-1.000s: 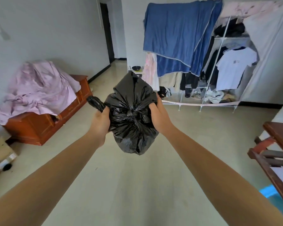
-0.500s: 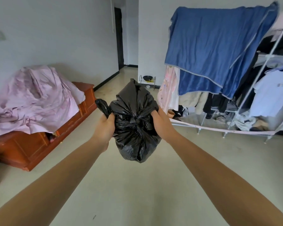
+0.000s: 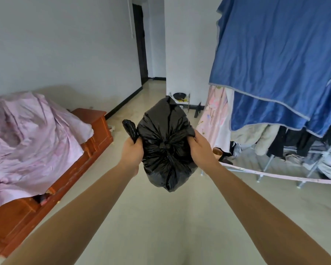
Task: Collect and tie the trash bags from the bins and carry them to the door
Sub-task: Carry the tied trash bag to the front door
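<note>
A full black trash bag (image 3: 166, 150) hangs in front of me at chest height, gathered into a knot at its middle. My left hand (image 3: 132, 152) grips one twisted end of the bag, which sticks up past my fist. My right hand (image 3: 200, 148) grips the bag's other side, fingers curled into the plastic. Both arms are stretched forward. Far ahead a dark doorway (image 3: 140, 44) opens at the end of a corridor.
A low wooden cabinet (image 3: 80, 161) covered with a pink sheet (image 3: 31, 138) stands along the left wall. On the right is a clothes rack (image 3: 287, 153) draped with a blue blanket (image 3: 279, 60). A small metal rack (image 3: 182, 100) stands by the corner. Pale floor runs ahead between them.
I have walked forward and turned slightly right-to-left: the cabinet and clothes rack are nearer and the corridor is now straight ahead. Both hands keep the same hold on the bag.
</note>
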Demonstrator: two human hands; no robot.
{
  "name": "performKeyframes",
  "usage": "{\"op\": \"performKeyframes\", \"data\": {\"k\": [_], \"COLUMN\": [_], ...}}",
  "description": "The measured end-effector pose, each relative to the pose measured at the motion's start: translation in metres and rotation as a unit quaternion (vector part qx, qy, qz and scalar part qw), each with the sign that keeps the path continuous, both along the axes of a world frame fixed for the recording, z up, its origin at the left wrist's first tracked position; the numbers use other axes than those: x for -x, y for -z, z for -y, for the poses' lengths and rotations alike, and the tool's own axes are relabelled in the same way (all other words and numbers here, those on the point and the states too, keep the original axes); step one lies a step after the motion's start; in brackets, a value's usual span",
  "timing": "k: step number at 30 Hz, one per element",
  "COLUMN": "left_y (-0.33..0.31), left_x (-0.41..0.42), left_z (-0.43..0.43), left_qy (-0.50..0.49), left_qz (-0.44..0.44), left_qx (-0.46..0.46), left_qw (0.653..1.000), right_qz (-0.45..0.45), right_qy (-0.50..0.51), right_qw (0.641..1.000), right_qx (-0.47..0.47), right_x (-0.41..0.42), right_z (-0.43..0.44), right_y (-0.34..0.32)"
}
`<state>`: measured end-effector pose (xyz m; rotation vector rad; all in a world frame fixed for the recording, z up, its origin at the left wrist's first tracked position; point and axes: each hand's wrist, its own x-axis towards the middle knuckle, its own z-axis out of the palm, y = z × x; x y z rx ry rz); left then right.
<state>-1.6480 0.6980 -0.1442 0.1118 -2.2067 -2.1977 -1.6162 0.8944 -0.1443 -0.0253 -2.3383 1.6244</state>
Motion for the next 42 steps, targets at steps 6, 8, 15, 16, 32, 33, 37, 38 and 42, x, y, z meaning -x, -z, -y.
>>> {"op": "performKeyframes", "data": {"k": [6, 8, 15, 16, 32, 33, 37, 38, 42], "left_y": [-0.021, -0.025, -0.005, 0.001, 0.015, 0.02, 0.028, 0.026, 0.0], "left_x": [0.192, 0.247, 0.453, 0.485, 0.975, 1.01, 1.155, 1.19, 1.319], "left_z": [-0.022, -0.02, 0.005, 0.009, -0.018, -0.025, -0.06, -0.068, -0.091], "left_qy": [-0.027, -0.038, -0.081, -0.085, -0.069, -0.07, -0.06, -0.059, -0.043], "left_qz": [0.003, -0.006, -0.03, -0.036, -0.039, -0.038, -0.015, 0.002, 0.026], "left_qx": [0.019, 0.013, -0.002, -0.007, 0.025, 0.025, 0.011, 0.003, -0.025], "left_qw": [0.999, 0.999, 0.996, 0.996, 0.997, 0.996, 0.998, 0.998, 0.998], "right_qz": [0.015, 0.023, 0.004, -0.001, 0.021, 0.018, -0.01, -0.007, 0.005], "right_qy": [-0.02, -0.028, -0.074, -0.078, -0.034, -0.033, -0.051, -0.057, -0.056], "right_qw": [1.0, 0.999, 0.997, 0.997, 0.998, 0.998, 0.998, 0.997, 0.998], "right_qx": [0.017, 0.028, 0.022, 0.022, 0.051, 0.052, 0.047, 0.042, 0.02], "right_x": [0.203, 0.265, 0.486, 0.519, 1.002, 1.035, 1.167, 1.2, 1.334], "right_z": [-0.031, -0.028, -0.017, -0.015, -0.042, -0.048, -0.082, -0.09, -0.111], "right_y": [-0.02, -0.024, -0.009, -0.006, 0.018, 0.023, 0.032, 0.03, 0.006]}}
